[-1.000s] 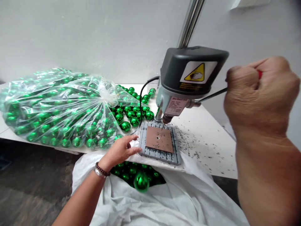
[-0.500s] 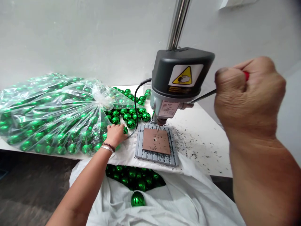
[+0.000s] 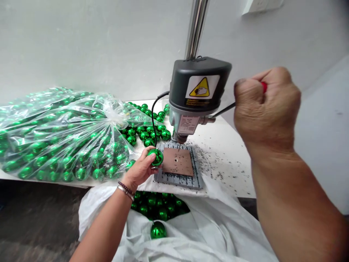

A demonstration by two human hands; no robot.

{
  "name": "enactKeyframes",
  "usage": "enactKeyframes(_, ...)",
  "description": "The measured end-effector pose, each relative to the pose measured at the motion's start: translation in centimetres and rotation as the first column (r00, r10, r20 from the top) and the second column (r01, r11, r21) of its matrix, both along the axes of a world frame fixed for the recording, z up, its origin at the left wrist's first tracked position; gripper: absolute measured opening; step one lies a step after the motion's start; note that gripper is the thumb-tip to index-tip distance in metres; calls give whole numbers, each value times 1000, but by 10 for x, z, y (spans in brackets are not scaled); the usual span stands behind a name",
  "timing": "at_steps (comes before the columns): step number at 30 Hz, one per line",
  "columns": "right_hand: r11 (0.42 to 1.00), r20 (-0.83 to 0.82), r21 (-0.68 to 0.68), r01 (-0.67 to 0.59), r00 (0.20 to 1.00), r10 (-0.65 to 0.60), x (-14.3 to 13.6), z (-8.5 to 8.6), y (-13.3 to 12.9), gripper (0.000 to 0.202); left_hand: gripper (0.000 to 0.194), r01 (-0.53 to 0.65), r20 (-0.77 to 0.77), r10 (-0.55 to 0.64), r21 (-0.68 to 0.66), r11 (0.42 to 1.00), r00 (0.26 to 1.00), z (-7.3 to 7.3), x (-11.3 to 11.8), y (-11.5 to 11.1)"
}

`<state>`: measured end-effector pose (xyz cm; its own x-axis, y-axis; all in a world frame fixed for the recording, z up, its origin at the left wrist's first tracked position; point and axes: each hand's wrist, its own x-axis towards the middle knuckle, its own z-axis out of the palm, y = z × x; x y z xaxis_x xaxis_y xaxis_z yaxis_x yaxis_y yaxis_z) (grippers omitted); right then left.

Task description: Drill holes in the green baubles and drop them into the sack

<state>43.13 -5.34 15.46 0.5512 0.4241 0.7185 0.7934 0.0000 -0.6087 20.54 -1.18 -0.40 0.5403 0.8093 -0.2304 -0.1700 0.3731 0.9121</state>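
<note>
Between the thumb and fingers of my left hand [image 3: 141,167] is a shiny green ball [image 3: 155,157], held at the left edge of the drill press base [image 3: 197,178]. A brown square plate [image 3: 177,165] with a small hole lies on that base, under the drill bit [image 3: 179,147]. My right hand [image 3: 268,109] is closed around the red-ended lever [image 3: 226,108] of the black and grey drill head [image 3: 200,85]. The bit stands above the plate, not touching the ball.
A clear plastic bag [image 3: 68,134] full of green balls lies on the white table [image 3: 231,145], with loose balls beside it. Dark shavings are scattered right of the base. White cloth [image 3: 207,225] hangs in front, holding several balls.
My left hand has picked up a green ball near the bag and brought it right, to the base's edge. My right hand still grips the lever. The view has shifted slightly.
</note>
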Motion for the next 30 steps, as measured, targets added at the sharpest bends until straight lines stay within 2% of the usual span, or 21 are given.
enactKeyframes(3, 1000, -10, -25, 9, 1000, -9, 0, 0, 0, 17, 64, -15, -130, 25, 75, 997, 991, -8, 10, 2)
enactKeyframes(6, 999, 10, 24, -31, 999, 30, 2, -2, 1, 16, 67, -24, -279, 84, 212, 977, 957, -11, 15, 7)
enactKeyframes(10, 997, -4, 55, -62, 998, 62, 3, -2, 1, 15, 59, -3, -351, 120, 315, 949, 928, -13, 19, 14)
enactKeyframes(12, 997, -21, 43, -59, 998, 60, 2, -1, 0, 15, 56, -13, -347, 129, 316, 949, 929, -12, 23, 15)
enactKeyframes(17, 996, -29, 32, -83, 996, 84, 0, 0, 0, 17, 65, -15, -289, 81, 225, 974, 954, -10, 32, 16)
enactKeyframes(23, 989, -45, 81, -126, 991, 130, 2, -2, 1, 19, 62, 83, -443, 129, 428, 900, 887, -16, 39, 27)
enactKeyframes(26, 992, -66, 54, -116, 991, 120, 2, -1, 0, 20, 59, 131, -497, 150, 487, 864, 855, -18, 44, 33)
enactKeyframes(30, 992, -70, 40, -118, 990, 120, 1, 1, -1, 22, 58, 229, -602, 163, 520, 823, 782, -11, 52, 31)
